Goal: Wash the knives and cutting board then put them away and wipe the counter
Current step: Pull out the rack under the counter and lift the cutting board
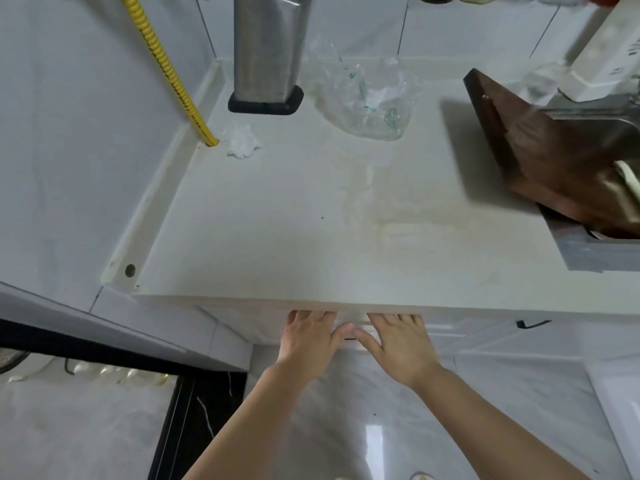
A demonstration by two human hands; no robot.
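A dark brown wooden cutting board (550, 157) leans tilted into the steel sink (588, 244) at the right, one corner up on the counter. A pale object, perhaps a handle (628, 180), lies across its lower end. The white counter (277, 220) shows yellowish wet stains in its middle. A steel knife block (270, 50) stands at the back. My left hand (308, 344) and my right hand (394, 344) lie flat, fingers straight, side by side just under the counter's front edge against the cabinet front. Their fingertips are hidden by the counter's overhang.
A crumpled clear plastic bag (367, 98) lies behind the stains. A wad of white tissue (242, 142) sits by a yellow corrugated hose (166, 67) near the left wall. A white appliance (609, 53) stands at the back right. White cabinet doors lie below.
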